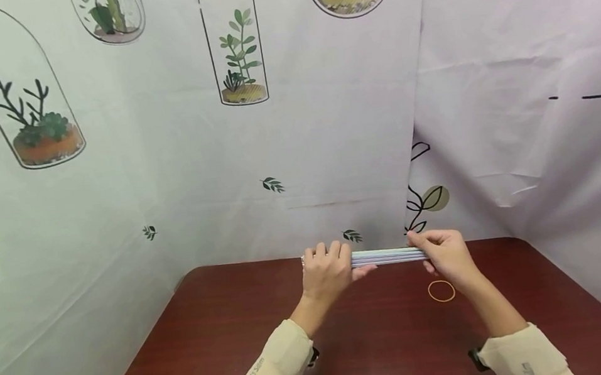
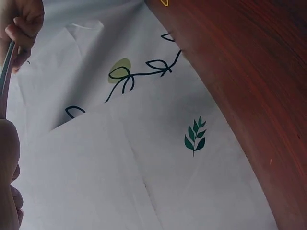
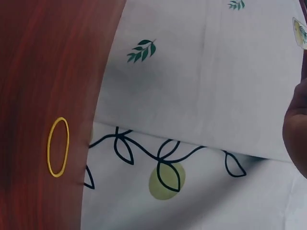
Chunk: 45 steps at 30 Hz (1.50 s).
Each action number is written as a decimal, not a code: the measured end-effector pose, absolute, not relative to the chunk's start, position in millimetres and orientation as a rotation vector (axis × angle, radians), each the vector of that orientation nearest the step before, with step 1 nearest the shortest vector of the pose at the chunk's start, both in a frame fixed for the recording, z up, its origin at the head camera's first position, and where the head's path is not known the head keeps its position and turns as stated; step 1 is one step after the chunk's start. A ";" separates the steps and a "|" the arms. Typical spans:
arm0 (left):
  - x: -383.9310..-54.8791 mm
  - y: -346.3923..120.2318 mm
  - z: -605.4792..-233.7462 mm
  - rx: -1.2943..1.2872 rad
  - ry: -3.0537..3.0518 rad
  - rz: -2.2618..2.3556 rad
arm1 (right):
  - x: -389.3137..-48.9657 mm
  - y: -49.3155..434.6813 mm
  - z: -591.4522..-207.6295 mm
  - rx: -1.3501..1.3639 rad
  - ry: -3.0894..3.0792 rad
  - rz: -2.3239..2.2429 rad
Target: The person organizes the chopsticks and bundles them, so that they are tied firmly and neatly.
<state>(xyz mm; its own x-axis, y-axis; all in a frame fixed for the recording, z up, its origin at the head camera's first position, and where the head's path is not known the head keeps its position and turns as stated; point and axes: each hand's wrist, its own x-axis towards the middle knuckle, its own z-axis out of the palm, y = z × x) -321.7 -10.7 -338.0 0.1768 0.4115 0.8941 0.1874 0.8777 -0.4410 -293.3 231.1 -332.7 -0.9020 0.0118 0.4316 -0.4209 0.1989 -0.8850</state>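
Observation:
A bundle of thin pale sticks (image 1: 388, 256), in light blue, green and lavender, is held level above the far part of the table. My left hand (image 1: 327, 271) grips its left end, fingers wrapped over the top and thumb stretched along the underside. At the right end, my right hand (image 1: 449, 256) pinches the bundle between thumb and fingers. Both ends are hidden inside the hands. Below the right hand, a yellow rubber band (image 1: 441, 291) lies on the table as a loose loop. In the left wrist view the bundle (image 2: 5, 81) spans both hands at the left edge.
The dark red-brown wooden table (image 1: 230, 349) has rounded far corners. White cloth (image 1: 329, 145) printed with plants in jars and leaf sprigs hangs behind it and along both sides. Cream sleeves (image 1: 270, 369) cover the forearms, with a dark strap at each wrist.

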 end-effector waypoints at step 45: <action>-324.9 -20.4 -346.4 -0.515 -1.596 0.205 | -329.8 310.7 -438.3 0.220 -2.997 0.719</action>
<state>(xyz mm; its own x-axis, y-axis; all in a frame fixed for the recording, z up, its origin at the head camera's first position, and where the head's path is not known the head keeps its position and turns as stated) -324.9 -20.4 -346.4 -0.0149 0.4428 0.8965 0.2020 0.8794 -0.4310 -329.8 310.7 -438.3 -0.9886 -0.1259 0.0830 -0.1499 0.8815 -0.4477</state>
